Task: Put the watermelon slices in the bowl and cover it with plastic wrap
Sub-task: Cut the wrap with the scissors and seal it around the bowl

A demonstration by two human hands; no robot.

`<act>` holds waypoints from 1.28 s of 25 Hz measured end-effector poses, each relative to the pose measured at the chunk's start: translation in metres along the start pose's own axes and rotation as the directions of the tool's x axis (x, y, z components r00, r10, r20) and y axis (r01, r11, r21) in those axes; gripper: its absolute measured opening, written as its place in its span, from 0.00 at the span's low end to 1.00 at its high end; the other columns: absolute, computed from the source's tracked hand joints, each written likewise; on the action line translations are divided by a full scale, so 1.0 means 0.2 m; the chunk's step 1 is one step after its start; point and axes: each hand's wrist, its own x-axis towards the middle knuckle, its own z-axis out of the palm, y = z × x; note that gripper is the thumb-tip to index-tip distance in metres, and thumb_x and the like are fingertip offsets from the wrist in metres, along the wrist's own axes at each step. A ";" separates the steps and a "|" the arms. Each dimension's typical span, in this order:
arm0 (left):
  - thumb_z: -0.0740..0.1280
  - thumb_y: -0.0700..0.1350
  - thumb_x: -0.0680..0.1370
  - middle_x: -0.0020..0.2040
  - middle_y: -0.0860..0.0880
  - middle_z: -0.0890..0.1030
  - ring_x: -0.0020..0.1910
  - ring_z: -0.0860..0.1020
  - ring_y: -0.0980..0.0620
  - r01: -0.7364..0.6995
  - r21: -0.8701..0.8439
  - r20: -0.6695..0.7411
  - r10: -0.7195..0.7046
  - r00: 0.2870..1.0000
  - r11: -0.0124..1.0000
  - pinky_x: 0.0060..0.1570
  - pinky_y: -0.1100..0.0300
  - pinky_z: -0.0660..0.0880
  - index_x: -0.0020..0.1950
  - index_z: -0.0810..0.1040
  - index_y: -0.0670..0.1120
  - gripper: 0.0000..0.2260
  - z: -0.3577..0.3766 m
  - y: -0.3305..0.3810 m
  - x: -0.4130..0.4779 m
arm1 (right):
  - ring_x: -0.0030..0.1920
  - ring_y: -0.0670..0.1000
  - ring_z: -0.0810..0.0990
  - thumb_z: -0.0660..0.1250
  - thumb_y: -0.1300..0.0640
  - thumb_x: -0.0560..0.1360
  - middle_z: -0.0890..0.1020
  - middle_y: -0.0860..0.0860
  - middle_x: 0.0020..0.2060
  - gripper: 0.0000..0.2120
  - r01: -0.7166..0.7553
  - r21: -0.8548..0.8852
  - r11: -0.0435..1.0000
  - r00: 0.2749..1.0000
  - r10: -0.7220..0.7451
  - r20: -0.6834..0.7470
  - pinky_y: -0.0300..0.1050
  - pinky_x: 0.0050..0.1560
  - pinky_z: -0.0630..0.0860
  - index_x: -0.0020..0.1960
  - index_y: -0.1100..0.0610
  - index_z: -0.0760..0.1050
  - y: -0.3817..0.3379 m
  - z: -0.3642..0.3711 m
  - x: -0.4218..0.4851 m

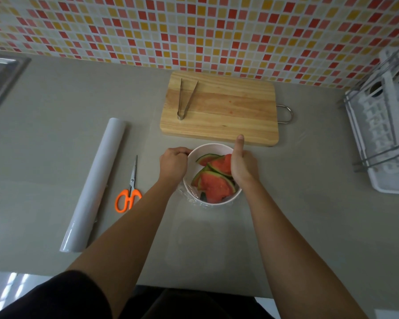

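My left hand (173, 163) curls on the bowl (207, 147) rim, right hand (241, 165) clasps its other side, plastic wrap (192, 200) clinging.

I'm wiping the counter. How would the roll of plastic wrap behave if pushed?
The roll of plastic wrap is a smooth cylinder lying on the flat counter, so a sideways push would probably roll it. Long and seemingly stiff, it likely pivots if pushed at one end.
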 end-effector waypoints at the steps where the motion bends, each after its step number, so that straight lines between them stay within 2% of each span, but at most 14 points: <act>1: 0.55 0.34 0.69 0.30 0.63 0.80 0.38 0.77 0.62 -0.006 0.008 -0.005 0.006 1.000 1.000 0.34 0.72 0.72 0.30 0.82 0.56 0.22 0.00 0.00 0.00 | 0.29 0.48 0.73 0.38 0.34 0.76 0.74 0.50 0.26 0.39 -0.004 -0.018 1.000 1.000 0.004 -0.007 0.43 0.29 0.63 0.33 0.62 0.74 0.00 0.00 0.00; 3: 0.55 0.33 0.69 0.31 0.62 0.80 0.38 0.77 0.60 -0.020 0.021 -0.020 0.020 1.000 1.000 0.34 0.73 0.71 0.33 0.83 0.54 0.21 0.00 -0.01 0.00 | 0.31 0.49 0.73 0.39 0.34 0.76 0.74 0.50 0.28 0.36 -0.019 -0.045 0.999 1.000 0.019 -0.013 0.45 0.34 0.65 0.31 0.57 0.72 0.01 0.01 0.01; 6: 0.56 0.36 0.72 0.41 0.55 0.81 0.43 0.77 0.55 -0.042 0.020 -0.091 0.043 0.995 0.999 0.45 0.65 0.73 0.46 0.84 0.47 0.18 0.02 -0.03 -0.01 | 0.34 0.50 0.72 0.40 0.35 0.76 0.74 0.49 0.32 0.33 -0.051 -0.034 0.998 0.999 0.051 -0.004 0.47 0.44 0.67 0.32 0.57 0.69 0.03 0.00 0.02; 8: 0.56 0.39 0.76 0.45 0.51 0.79 0.46 0.75 0.52 -0.054 0.041 -0.163 0.060 0.985 0.998 0.45 0.62 0.69 0.53 0.82 0.45 0.16 0.02 -0.05 -0.01 | 0.36 0.51 0.72 0.41 0.35 0.77 0.73 0.50 0.33 0.31 -0.087 0.023 0.996 0.996 0.087 -0.011 0.47 0.46 0.66 0.35 0.56 0.70 0.04 0.00 0.02; 11: 0.57 0.41 0.77 0.46 0.48 0.80 0.45 0.76 0.50 -0.042 0.062 -0.159 0.051 0.986 0.997 0.43 0.62 0.68 0.53 0.81 0.44 0.13 0.01 -0.07 0.01 | 0.35 0.52 0.72 0.41 0.33 0.76 0.73 0.50 0.33 0.33 -0.127 0.026 0.992 0.991 0.128 -0.025 0.46 0.44 0.66 0.36 0.58 0.71 0.04 0.00 0.02; 14: 0.58 0.43 0.79 0.50 0.44 0.82 0.43 0.75 0.50 -0.046 0.182 -0.135 0.071 0.988 0.982 0.40 0.65 0.65 0.53 0.80 0.42 0.12 -0.01 -0.07 0.03 | 0.34 0.51 0.71 0.41 0.33 0.76 0.71 0.50 0.32 0.32 -0.129 -0.002 0.992 0.991 0.128 -0.022 0.46 0.44 0.66 0.34 0.56 0.69 0.03 -0.01 -0.01; 17: 0.55 0.41 0.80 0.51 0.39 0.81 0.48 0.76 0.41 -0.037 0.325 -0.216 0.112 0.970 0.945 0.42 0.59 0.66 0.56 0.77 0.38 0.13 -0.05 -0.05 0.04 | 0.37 0.54 0.73 0.38 0.32 0.75 0.75 0.52 0.34 0.34 -0.125 -0.081 0.989 0.992 0.125 -0.001 0.48 0.46 0.69 0.33 0.56 0.70 0.01 -0.03 -0.03; 20: 0.53 0.41 0.81 0.46 0.42 0.78 0.50 0.76 0.41 -0.047 0.274 -0.349 0.145 0.926 0.961 0.39 0.62 0.60 0.56 0.75 0.39 0.13 -0.09 -0.04 -0.01 | 0.53 0.60 0.76 0.34 0.31 0.72 0.80 0.56 0.48 0.41 0.019 -0.281 0.960 0.995 -0.045 -0.084 0.54 0.57 0.69 0.48 0.56 0.78 0.03 -0.05 -0.02; 22: 0.51 0.48 0.82 0.50 0.46 0.78 0.52 0.75 0.47 -0.118 0.117 -0.349 0.153 0.925 0.986 0.42 0.67 0.60 0.61 0.75 0.41 0.17 -0.05 -0.02 -0.12 | 0.63 0.56 0.73 0.38 0.34 0.74 0.77 0.54 0.61 0.36 0.184 -0.072 0.980 0.980 -0.189 -0.070 0.47 0.61 0.64 0.62 0.52 0.74 0.04 -0.07 -0.02; 24: 0.48 0.54 0.82 0.65 0.47 0.75 0.65 0.70 0.51 -0.157 0.013 -0.211 0.156 0.965 0.988 0.58 0.64 0.61 0.70 0.70 0.45 0.23 0.01 -0.03 -0.22 | 0.67 0.50 0.69 0.40 0.34 0.74 0.73 0.50 0.67 0.32 0.236 0.198 0.951 0.964 -0.254 0.073 0.42 0.63 0.62 0.65 0.45 0.72 0.03 -0.08 -0.03; 26: 0.42 0.58 0.81 0.74 0.47 0.66 0.75 0.58 0.51 -0.216 0.079 -0.053 0.220 0.974 0.973 0.71 0.57 0.50 0.75 0.63 0.47 0.27 0.07 -0.06 -0.25 | 0.63 0.50 0.73 0.39 0.31 0.72 0.76 0.50 0.64 0.32 0.221 0.241 0.945 0.948 -0.266 0.174 0.47 0.64 0.67 0.60 0.40 0.75 0.03 -0.06 -0.06; 28: 0.38 0.59 0.79 0.75 0.46 0.64 0.77 0.52 0.52 -0.241 0.171 0.001 0.245 0.970 0.955 0.72 0.53 0.40 0.75 0.62 0.46 0.31 0.08 -0.09 -0.24 | 0.57 0.51 0.78 0.39 0.30 0.72 0.82 0.51 0.56 0.32 0.195 0.227 0.954 0.964 -0.230 0.137 0.49 0.60 0.73 0.53 0.41 0.78 0.03 -0.04 -0.07; 30: 0.36 0.60 0.78 0.75 0.46 0.64 0.77 0.52 0.52 -0.235 0.220 0.002 0.240 0.971 0.947 0.72 0.51 0.37 0.75 0.63 0.46 0.33 0.09 -0.09 -0.21 | 0.46 0.48 0.81 0.40 0.32 0.75 0.84 0.47 0.42 0.32 0.106 0.234 0.966 0.988 -0.128 0.083 0.44 0.46 0.75 0.41 0.45 0.79 0.01 -0.03 -0.07; 32: 0.35 0.62 0.77 0.77 0.48 0.60 0.77 0.50 0.53 -0.225 0.240 0.032 0.224 0.974 0.944 0.71 0.50 0.36 0.77 0.57 0.49 0.33 0.07 -0.08 -0.19 | 0.35 0.47 0.77 0.38 0.32 0.75 0.78 0.46 0.32 0.34 0.011 0.142 0.990 0.999 -0.017 0.043 0.42 0.34 0.68 0.33 0.50 0.75 -0.01 -0.03 -0.07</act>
